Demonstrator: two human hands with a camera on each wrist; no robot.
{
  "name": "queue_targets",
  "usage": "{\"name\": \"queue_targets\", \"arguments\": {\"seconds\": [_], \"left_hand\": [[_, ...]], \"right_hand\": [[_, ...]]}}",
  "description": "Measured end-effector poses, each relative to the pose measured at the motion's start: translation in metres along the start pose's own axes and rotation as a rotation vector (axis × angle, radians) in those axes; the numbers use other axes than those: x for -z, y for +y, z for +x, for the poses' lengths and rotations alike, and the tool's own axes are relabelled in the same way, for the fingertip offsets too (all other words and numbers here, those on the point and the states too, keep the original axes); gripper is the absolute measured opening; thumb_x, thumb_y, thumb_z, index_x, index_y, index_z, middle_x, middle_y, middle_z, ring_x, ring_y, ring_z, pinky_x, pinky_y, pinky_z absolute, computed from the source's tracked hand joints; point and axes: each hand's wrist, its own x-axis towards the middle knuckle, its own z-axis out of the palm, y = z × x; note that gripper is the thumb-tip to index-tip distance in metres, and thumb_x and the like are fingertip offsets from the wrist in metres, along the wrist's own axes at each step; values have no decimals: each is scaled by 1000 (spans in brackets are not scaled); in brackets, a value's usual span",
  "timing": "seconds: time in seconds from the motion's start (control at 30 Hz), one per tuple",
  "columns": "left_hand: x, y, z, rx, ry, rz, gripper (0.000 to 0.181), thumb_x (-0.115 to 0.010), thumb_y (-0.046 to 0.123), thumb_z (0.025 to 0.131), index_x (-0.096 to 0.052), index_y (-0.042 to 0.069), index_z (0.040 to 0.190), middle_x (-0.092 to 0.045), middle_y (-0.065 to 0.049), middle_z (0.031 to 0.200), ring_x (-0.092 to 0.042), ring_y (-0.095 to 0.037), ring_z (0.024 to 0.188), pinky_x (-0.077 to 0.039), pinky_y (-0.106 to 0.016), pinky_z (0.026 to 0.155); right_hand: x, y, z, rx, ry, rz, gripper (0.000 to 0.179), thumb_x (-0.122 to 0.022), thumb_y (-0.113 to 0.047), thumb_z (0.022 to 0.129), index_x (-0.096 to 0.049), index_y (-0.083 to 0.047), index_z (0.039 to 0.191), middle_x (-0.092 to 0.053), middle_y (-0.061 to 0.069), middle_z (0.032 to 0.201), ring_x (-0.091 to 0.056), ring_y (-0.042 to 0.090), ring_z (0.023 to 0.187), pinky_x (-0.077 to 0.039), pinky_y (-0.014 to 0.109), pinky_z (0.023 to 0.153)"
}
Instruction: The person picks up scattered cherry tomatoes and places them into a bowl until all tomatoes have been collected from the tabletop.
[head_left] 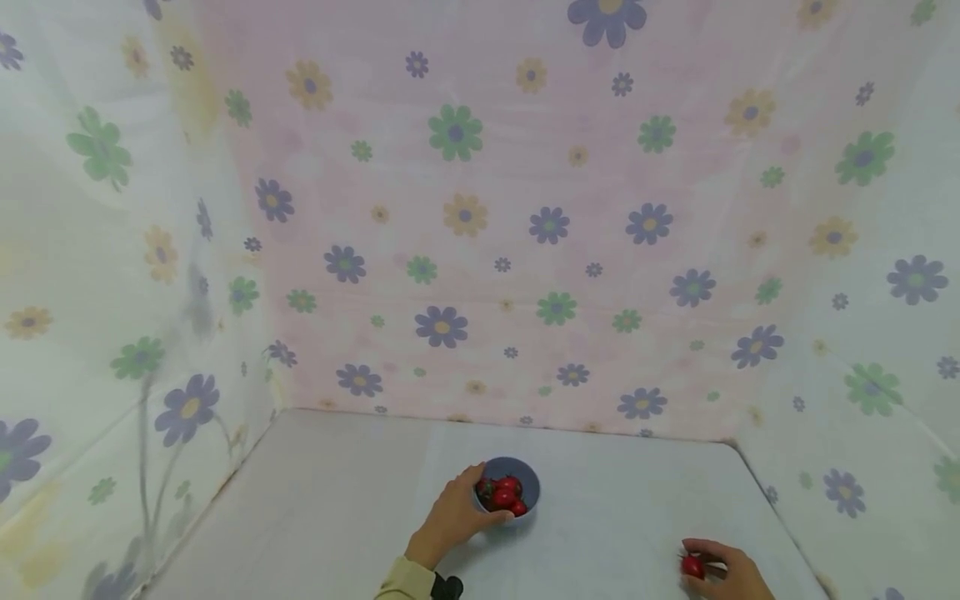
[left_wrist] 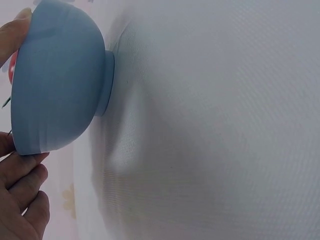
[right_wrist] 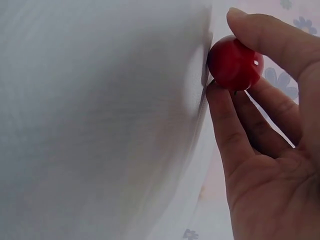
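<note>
A small blue-grey bowl (head_left: 531, 483) stands on the white table, and several red cherry tomatoes (head_left: 504, 497) lie inside it. My left hand (head_left: 456, 515) holds the bowl by its rim, thumb on the near side and fingers on the far side. From the side, the left wrist view shows the bowl (left_wrist: 60, 80) upright on its foot, hiding most of its contents. Far to the right, a single cherry tomato (right_wrist: 234, 64) sits at the table surface. My right hand (head_left: 726, 572) pinches it between thumb and fingers.
The white table (head_left: 600, 508) extends between the two hands. Flower-patterned cloth walls (head_left: 495, 358) enclose it at the back and on both sides. A dark band (head_left: 447, 587) shows at the left wrist, by a yellowish sleeve (head_left: 407, 581).
</note>
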Motion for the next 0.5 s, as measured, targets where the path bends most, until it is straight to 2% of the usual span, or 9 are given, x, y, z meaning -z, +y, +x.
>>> {"name": "queue_targets", "arguments": {"seconds": [0.2, 0.3, 0.5], "left_hand": [[0, 0, -1, 8, -5, -6, 100, -68, 67, 67, -40, 6, 140, -42, -17, 141, -40, -39, 127, -37, -56, 101], [0, 0, 0, 12, -10, -10, 100, -68, 68, 67, -39, 6, 141, -41, -17, 142, -39, -38, 128, -37, -55, 101], [-1, 0, 0, 12, -8, -7, 100, -68, 67, 67, -39, 6, 141, -42, -17, 142, -40, -38, 128, -36, -55, 102]], "right_hand": [[2, 0, -1, -32, 20, -24, 58, -84, -24, 64, -63, 5, 110, -65, 13, 103, -61, 28, 95, -56, 35, 76], [3, 1, -1, -49, 34, -29, 57, -85, -26, 62, -65, 4, 107, -66, 11, 99, -63, 26, 89, -56, 36, 73], [3, 5, -1, 21, 1, -47, 58, -83, -35, 66, -66, 4, 106, -67, 7, 92, -62, 18, 77, -55, 31, 66]]}}
